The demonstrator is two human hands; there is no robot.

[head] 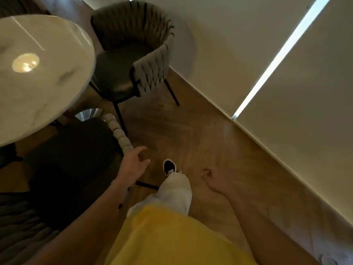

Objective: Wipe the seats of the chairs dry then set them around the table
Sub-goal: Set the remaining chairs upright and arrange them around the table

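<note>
Hands empty: left hand [134,163] spread beside near chair [76,159]; right hand [212,178] loosely curled, apart.

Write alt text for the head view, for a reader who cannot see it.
A person's open left hand reaches beside the near dark chair at a round marble table; the right hand hangs loosely curled, holding nothing. A second woven-backed chair stands by the table on wooden floor.
</note>
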